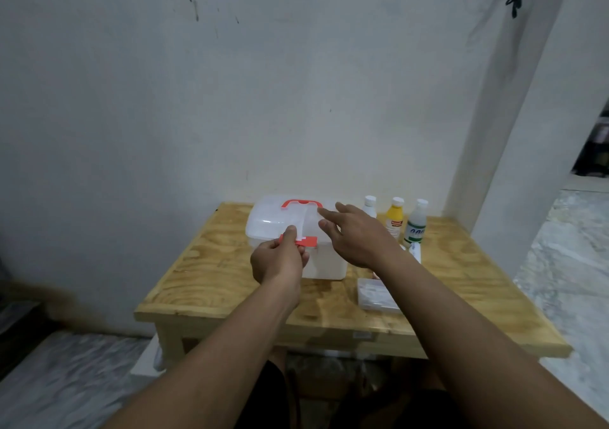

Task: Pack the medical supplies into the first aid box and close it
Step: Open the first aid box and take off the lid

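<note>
White wall (296, 82) backs plywood table (211, 263) bearing box (273, 219).

One wide-angle view, worn on the head, faces forward and downward at arm's reach onto the counter (214, 273) set against the wall (230, 99). The left hand (278, 259) and right hand (357, 237) reach in from the bottom edge to frame centre.

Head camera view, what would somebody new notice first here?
The white first aid box with its red handle stands out on the wooden table against the pale wall. The left hand pinches the red latch on its front, while the right hand hovers open over the box's top. Right of the box, a yellow bottle stands between two paler ones.
</note>
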Motion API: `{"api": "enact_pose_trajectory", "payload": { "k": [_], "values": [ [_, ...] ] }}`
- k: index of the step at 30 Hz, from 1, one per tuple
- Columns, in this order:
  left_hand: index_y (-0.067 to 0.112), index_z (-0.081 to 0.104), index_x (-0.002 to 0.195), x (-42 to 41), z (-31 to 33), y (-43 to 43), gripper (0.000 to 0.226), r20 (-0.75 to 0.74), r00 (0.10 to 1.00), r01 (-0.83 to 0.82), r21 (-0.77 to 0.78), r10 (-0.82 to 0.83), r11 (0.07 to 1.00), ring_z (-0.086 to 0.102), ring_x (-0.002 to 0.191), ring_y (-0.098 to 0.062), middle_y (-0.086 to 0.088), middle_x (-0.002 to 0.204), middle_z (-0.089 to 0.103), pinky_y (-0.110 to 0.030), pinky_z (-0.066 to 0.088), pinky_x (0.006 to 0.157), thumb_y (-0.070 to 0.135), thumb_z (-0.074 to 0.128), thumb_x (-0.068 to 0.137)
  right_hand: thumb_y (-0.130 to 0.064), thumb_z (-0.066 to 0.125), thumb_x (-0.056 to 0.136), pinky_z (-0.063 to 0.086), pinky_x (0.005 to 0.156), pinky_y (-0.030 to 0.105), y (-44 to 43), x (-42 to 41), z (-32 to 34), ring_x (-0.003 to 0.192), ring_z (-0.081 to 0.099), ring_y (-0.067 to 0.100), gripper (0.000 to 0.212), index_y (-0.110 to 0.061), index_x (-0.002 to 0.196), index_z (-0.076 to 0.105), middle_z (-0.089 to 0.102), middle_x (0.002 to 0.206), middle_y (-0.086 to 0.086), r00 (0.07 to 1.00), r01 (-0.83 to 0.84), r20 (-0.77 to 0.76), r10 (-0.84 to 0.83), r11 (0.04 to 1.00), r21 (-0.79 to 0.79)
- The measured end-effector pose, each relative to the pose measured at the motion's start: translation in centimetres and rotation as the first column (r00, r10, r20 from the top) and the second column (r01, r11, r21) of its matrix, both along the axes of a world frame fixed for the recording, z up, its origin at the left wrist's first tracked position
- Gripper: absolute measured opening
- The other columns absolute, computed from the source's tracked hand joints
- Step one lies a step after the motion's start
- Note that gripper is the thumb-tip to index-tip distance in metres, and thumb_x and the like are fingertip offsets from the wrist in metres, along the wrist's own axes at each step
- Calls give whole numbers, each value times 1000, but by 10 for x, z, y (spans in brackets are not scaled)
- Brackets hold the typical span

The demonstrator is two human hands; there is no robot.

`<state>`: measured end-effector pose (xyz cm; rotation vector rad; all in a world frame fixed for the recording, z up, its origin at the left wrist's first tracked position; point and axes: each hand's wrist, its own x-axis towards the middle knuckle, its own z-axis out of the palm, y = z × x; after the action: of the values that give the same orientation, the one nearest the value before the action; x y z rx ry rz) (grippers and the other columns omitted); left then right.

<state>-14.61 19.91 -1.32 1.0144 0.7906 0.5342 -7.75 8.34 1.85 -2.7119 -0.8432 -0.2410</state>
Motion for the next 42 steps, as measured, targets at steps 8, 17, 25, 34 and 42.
{"api": "enact_pose_trajectory", "payload": {
  "k": [8, 17, 25, 34, 42],
  "values": [
    [12, 65, 83, -11, 12, 12, 31, -84, 993, 100, 268, -80, 958, 70, 74, -21, -7, 82, 71, -37, 64, 77, 40, 63, 96, -41, 44, 100, 17, 120, 41, -6, -8, -14, 154, 5, 21, 64, -28, 159, 22, 14, 167, 7, 997, -62, -42, 65, 995, 84],
    [17, 61, 102, -14, 1, 48, 23, 11, 983, -113, 824, 183, 555, 61, 94, -24, 1, 100, 63, -30, 37, 69, 36, 47, 100, -59, 45, 97, 32, 113, 41, 1, -2, -18, 149, 27, 23, 59, -31, 150, 45, 37, 158, 8, 999, -3, 47, -5, 986, 167],
    [32, 15, 160, -11, -36, 73, 95, -90, 958, 233, 794, -271, 561, 47, 134, -25, 1, 154, 43, -49, 47, 106, 52, 65, 82, -60, 52, 94, 32, 113, 35, 2, 0, -17, 147, 32, 19, 57, -32, 143, 54, 43, 155, 6, 1000, 18, 9, -21, 965, 263],
    [40, 6, 156, -3, -51, 85, 131, -127, 967, 214, 873, -220, 439, 51, 130, -25, 3, 152, 44, -50, 54, 98, 30, 95, 60, -64, 54, 90, 37, 109, 39, 2, 1, -5, 141, 43, 21, 57, -34, 138, 60, 51, 150, 5, 999, 45, -19, -41, 945, 325],
    [46, 7, 155, -10, -45, 88, 86, -120, 974, 187, 902, -190, 388, 53, 128, -26, 0, 153, 44, -48, 50, 100, 71, 52, 87, -68, 59, 83, 46, 102, 36, 0, 10, 18, 128, 55, 14, 59, -28, 124, 71, 66, 133, -6, 995, 63, -103, -17, 884, 464]
  ]
}}
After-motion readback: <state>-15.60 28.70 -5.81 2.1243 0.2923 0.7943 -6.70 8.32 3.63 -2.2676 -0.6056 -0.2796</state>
